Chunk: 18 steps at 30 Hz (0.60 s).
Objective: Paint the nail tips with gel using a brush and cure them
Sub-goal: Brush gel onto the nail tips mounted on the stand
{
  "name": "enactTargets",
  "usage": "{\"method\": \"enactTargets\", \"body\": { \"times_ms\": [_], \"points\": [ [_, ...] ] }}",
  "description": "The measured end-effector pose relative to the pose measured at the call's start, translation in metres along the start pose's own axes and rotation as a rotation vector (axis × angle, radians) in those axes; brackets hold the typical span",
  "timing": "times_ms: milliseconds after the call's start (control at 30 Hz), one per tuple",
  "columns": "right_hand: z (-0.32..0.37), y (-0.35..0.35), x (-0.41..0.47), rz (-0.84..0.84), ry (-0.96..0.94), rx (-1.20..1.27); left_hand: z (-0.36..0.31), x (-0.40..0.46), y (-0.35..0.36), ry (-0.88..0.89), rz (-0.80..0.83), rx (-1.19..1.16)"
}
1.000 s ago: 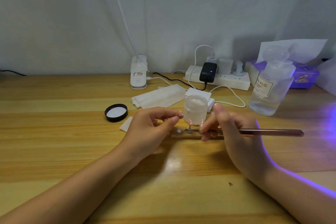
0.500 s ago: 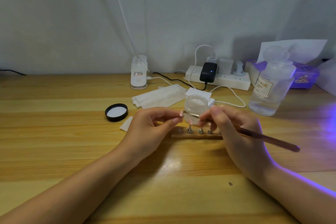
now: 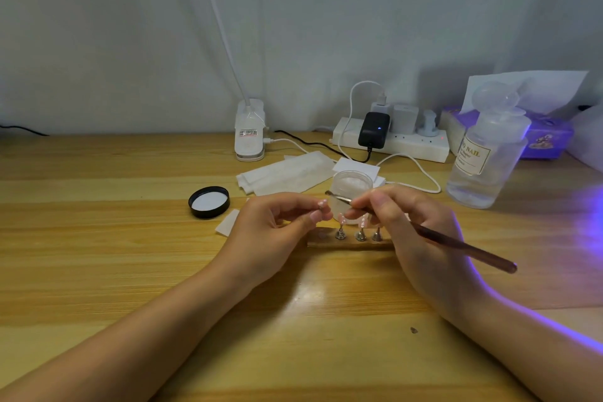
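A small pink nail tip [image 3: 322, 204], pinched in the left hand [image 3: 274, 232], meets the brush [image 3: 424, 232] gripped pen-style in the right hand [image 3: 414, 232], above a wooden holder [image 3: 349, 243] near the middle of the table [image 3: 98, 254]. An open gel jar [image 3: 352, 188] stands just behind, its black lid [image 3: 209, 202] off to the left. Thin, steady strokes with both wrists braced on the table would likely keep gel off the fingers; violet light glows along the right edge.

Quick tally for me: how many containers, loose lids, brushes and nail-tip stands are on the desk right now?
Containers: 2, the open gel jar and the pump bottle
Loose lids: 1, the black lid
Brushes: 1, the brush held by the right hand
Nail-tip stands: 1, the wooden stand
Total: 5
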State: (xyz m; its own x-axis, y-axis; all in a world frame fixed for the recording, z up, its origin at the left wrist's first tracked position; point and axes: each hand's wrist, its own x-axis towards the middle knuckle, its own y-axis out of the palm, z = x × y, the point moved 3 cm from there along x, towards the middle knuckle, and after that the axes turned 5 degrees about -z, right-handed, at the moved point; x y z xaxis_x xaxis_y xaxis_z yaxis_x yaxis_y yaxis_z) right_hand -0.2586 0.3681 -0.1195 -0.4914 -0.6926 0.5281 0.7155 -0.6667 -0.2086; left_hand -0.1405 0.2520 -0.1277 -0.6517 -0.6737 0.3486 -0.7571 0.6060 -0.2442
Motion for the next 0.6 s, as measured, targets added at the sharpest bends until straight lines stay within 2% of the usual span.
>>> {"method": "enactTargets", "body": {
  "times_ms": [200, 333, 400, 500, 600],
  "points": [
    [0.0037, -0.0002, -0.0041, 0.013, -0.071, 0.056, 0.0015, 0.0005, -0.0007, -0.003, -0.004, 0.005],
    [0.0003, -0.0015, -0.0018, -0.024, -0.012, 0.024, 0.0007, -0.0002, -0.0004, 0.005, 0.007, 0.012],
    [0.0007, 0.0001, -0.0013, 0.015, -0.003, 0.002, 0.0002, -0.0003, -0.0006, 0.008, 0.003, 0.007],
    [0.0047, 0.0044, -0.0039, 0.081, -0.080, -0.050, 0.0005, 0.0001, -0.0007, -0.002, -0.005, -0.002],
    [0.0064, 0.0017, -0.0043, 0.042, -0.096, -0.031, 0.0013, 0.0002, -0.0011, -0.006, -0.007, 0.004]
  ]
}}
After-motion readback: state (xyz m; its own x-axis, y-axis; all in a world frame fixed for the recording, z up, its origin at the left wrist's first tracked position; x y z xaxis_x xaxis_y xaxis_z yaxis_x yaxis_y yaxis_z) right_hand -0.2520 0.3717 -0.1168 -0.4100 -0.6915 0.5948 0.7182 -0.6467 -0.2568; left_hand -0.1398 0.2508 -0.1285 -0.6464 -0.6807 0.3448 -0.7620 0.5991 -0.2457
